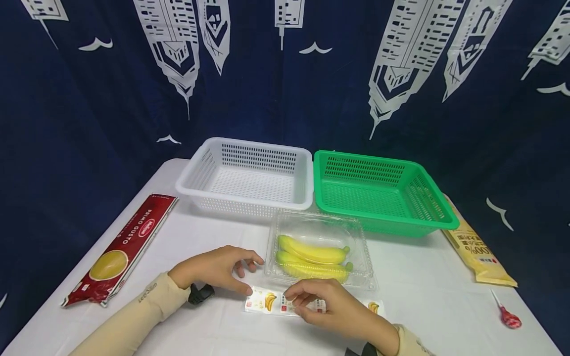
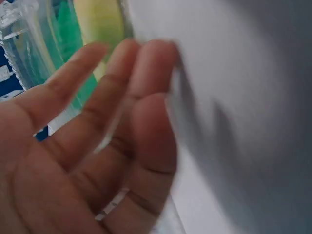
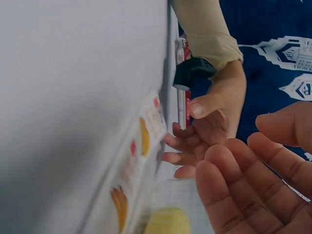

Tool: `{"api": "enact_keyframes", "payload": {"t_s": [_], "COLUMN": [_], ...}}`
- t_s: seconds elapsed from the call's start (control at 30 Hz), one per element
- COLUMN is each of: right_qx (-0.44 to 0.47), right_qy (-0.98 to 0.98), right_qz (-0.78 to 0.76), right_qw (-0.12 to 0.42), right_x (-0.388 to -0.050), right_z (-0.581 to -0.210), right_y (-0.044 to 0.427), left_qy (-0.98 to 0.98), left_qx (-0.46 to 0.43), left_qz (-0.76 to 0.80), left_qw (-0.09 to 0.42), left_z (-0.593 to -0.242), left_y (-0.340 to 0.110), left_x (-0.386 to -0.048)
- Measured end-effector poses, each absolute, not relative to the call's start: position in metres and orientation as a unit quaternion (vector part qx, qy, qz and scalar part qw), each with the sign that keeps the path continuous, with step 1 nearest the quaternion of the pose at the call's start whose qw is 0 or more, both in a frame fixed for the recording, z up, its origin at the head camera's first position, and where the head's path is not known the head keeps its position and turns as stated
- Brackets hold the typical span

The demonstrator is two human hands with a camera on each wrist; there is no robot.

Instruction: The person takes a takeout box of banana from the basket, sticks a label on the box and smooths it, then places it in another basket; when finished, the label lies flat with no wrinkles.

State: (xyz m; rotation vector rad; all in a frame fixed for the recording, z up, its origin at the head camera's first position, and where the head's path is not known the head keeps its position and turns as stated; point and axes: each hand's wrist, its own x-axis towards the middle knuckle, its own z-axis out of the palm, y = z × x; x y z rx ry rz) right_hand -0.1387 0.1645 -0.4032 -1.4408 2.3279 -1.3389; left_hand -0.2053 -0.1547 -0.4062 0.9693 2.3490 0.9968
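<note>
A white label strip (image 1: 267, 300) printed with bananas lies on the table in front of a clear plastic box (image 1: 362, 247). Two yellow-green bananas (image 1: 313, 252) show through the box's lid. My left hand (image 1: 215, 269) is at the strip's left end, its fingers loosely bent and holding nothing; whether the thumb touches the strip I cannot tell. Over the middle of the strip hovers my right hand (image 1: 334, 307), hiding part of it. In the right wrist view, the right hand's relaxed fingers (image 3: 243, 180) hold nothing and stand apart from the strip (image 3: 131, 165).
Behind the box stand a white basket (image 1: 245, 205) and a green basket (image 1: 383, 220). A red pasta packet (image 1: 129, 242) lies at the left. To the right are a yellow packet (image 1: 478, 247), partly behind the green basket, and a red lollipop (image 1: 509, 316).
</note>
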Motion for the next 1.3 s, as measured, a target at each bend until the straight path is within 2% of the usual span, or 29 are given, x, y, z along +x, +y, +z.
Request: {"api": "enact_keyframes", "payload": {"t_s": [0.13, 0.5, 1.0, 1.3], "right_qx": [-0.482, -0.464, -0.447, -0.429], "right_qy": [0.769, 0.811, 0.820, 0.822], "right_qz": [-0.415, -0.339, -0.348, -0.369], "right_qw": [0.074, 0.109, 0.081, 0.068], "right_x": [-0.138, -0.143, -0.143, -0.141], "right_z": [-0.411, -0.421, -0.434, -0.440], "right_y": [0.158, 0.138, 0.124, 0.122], "left_qy": [0.839, 0.847, 0.800, 0.727], "left_qx": [0.337, 0.328, 0.340, 0.361], "left_qz": [0.348, 0.307, 0.338, 0.413], "left_qw": [0.247, 0.284, 0.362, 0.412], "left_z": [-0.401, -0.398, -0.410, -0.415], "left_y": [-0.150, -0.142, -0.139, -0.135], "left_x": [-0.200, -0.201, -0.207, -0.208]}}
